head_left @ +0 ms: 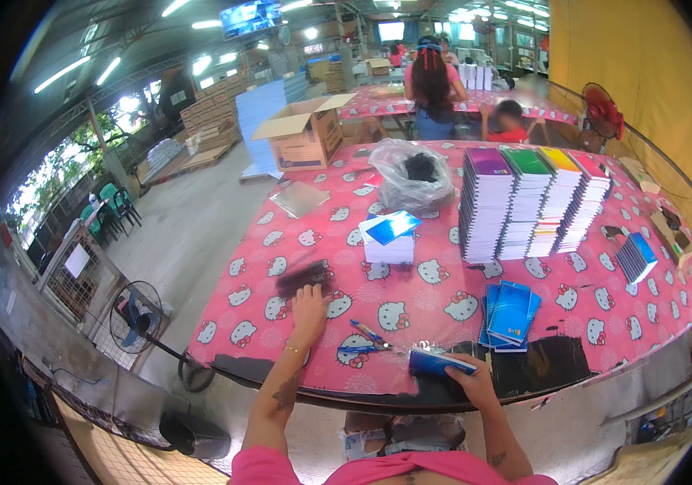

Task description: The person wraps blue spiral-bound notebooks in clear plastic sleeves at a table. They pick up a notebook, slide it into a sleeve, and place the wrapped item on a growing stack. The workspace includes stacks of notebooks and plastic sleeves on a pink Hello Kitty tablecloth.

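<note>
My left hand (308,314) reaches out to a small heap of thin black binding coils (304,278). Its fingers are bunched at the heap's near edge; how many coils they grip is hidden. At the table's front edge my right hand (477,380) grips a small blue-covered notebook (440,361), tilted with its long edge toward me. Between the hands lie blue-handled pliers (359,349) and a slim pen-like tool (368,332). Right of the notebook is a loose stack of blue notebooks (511,315).
Tall stacks of spiral notebooks (487,206) stand at the back right. A white paper block with blue covers (390,242), a plastic bag of black coils (414,174) and an open carton (304,137) sit farther back. A floor fan (139,317) stands left. People are beyond the table.
</note>
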A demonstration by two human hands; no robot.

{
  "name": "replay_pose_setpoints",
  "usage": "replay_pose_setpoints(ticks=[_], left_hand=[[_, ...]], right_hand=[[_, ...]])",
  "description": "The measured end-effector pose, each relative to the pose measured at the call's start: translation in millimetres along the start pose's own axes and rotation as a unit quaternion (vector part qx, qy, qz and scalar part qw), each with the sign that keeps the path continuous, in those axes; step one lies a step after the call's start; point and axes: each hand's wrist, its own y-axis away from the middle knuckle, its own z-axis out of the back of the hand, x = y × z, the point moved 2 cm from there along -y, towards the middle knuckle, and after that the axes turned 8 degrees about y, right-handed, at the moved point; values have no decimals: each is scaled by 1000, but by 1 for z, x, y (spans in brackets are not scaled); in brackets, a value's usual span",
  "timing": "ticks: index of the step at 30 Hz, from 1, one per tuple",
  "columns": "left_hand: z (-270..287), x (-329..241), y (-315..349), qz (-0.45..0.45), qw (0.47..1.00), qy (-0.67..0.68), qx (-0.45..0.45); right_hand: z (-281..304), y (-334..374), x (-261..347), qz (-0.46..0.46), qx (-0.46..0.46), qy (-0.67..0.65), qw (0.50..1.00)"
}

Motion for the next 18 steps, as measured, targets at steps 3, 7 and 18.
replay_pose_setpoints(ticks=[3,7,18], left_hand=[[-4,7,4,-8,1000,7,-26],[-2,4,-1,-42,995,37,-87],[47,-112,26,24,906,420,38]], right_hand=[[-1,-2,0,4,7,5,1000],[0,-1,2,3,13,18,1000],[-5,-9,-12,12,10,68,998]])
